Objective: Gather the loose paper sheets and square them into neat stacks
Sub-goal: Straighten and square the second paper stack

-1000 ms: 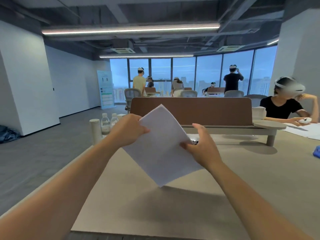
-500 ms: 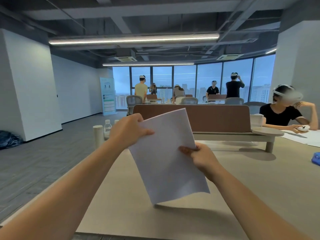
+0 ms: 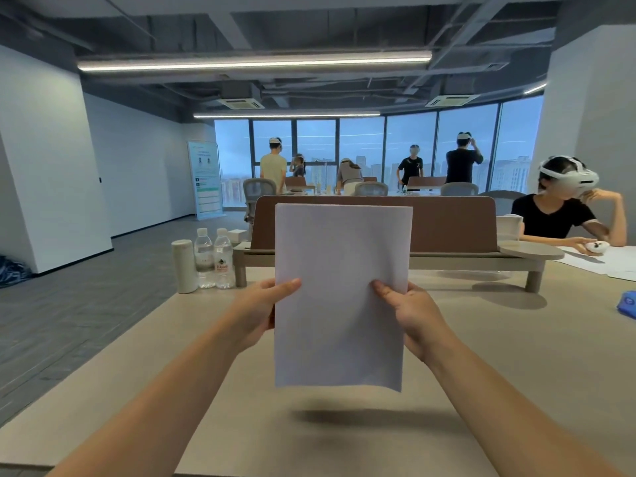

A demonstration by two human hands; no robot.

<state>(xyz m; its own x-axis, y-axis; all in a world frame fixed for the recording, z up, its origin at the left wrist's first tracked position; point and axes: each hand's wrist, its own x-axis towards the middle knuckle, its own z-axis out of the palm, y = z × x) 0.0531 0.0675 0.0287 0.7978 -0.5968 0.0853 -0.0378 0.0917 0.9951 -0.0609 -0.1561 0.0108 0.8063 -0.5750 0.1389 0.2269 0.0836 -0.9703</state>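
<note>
A stack of white paper sheets [image 3: 339, 290] stands upright in the air above the beige table [image 3: 516, 356], its long sides vertical and its bottom edge clear of the tabletop. My left hand [image 3: 256, 311] grips the stack's left edge with the thumb on the near face. On the right edge, my right hand [image 3: 413, 315] grips it the same way. The fingers behind the sheets are hidden.
A brown divider screen [image 3: 451, 222] on a low shelf crosses the table behind the paper. Two water bottles [image 3: 214, 258] and a white flask [image 3: 184, 266] stand at the far left. A seated person [image 3: 564, 215] with more sheets [image 3: 605, 263] is at the right.
The paper has turned from a tilted diamond to upright and square. My left hand slid from the top corner down to the left edge, level with my right hand.
</note>
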